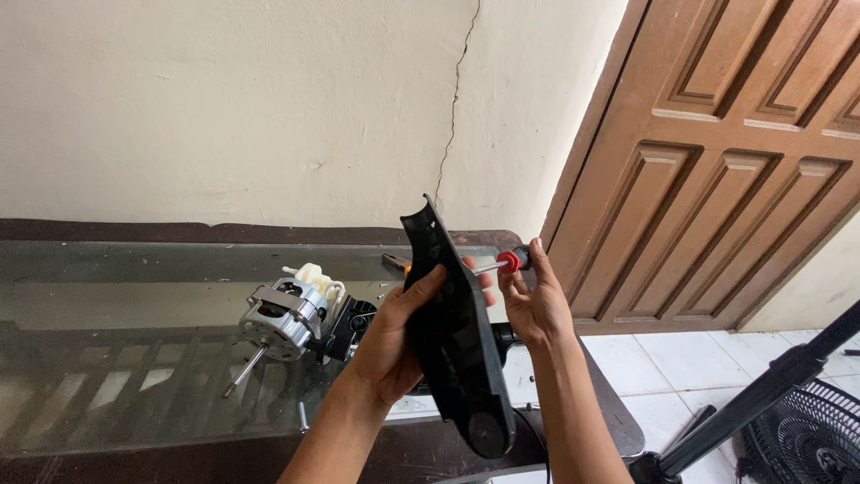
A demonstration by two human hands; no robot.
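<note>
Glass-topped dark wood worktop [107, 269] carries a silver metal fan motor w/ bare shaft [285, 319], already out of its casing. Left hand [394, 336], fingers clamped, holds the long black curved plastic housing cover [452, 345] upright above the worktop edge. Right hand [536, 305], fingers pinched on a red-handled screwdriver [506, 262], tip at the cover; screw work looks unfinished.

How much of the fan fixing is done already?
Already done, it seems: the fan motor sits bare on the glass table, out of its shell. In hand: the left hand grips a black plastic cover while the right hand works a red-handled screwdriver into it. Left: loose screws lie on the table, and the fan grille waits on the floor.
</note>
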